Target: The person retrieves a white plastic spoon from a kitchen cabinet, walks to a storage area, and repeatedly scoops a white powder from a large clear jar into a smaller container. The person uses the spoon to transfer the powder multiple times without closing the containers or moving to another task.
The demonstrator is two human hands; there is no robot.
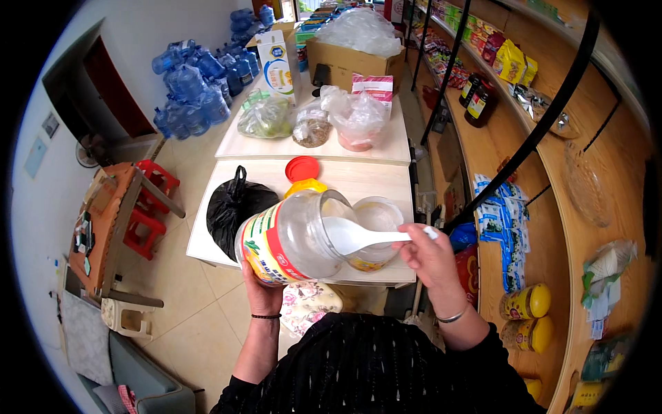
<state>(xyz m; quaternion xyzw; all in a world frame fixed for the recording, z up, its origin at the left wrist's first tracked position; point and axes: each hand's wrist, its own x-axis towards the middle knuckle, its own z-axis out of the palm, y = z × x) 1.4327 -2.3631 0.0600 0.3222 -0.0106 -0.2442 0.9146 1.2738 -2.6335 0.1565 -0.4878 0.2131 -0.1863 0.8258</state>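
My left hand (262, 287) holds a large clear plastic jar (305, 238) with a printed label, tilted with its mouth to the right. In my right hand (426, 253) is the handle of a white plastic spoon (351, 235), its bowl at the jar's mouth. Below and beyond that mouth stands a second open tub (380, 213) with pale contents on the table. A red lid (302, 169) and a yellow lid (312, 186) lie beyond the jar. To the left sits a knotted black plastic bag (235, 207). What the held jar contains is hard to tell.
Farther back on the table (258, 151) are a bag of green produce (265, 118), two more clear bags, a carton (277, 67) and a cardboard box (346, 63). Wooden shelves (455, 150) with goods run along the right. A floral stool (312, 305) stands near me.
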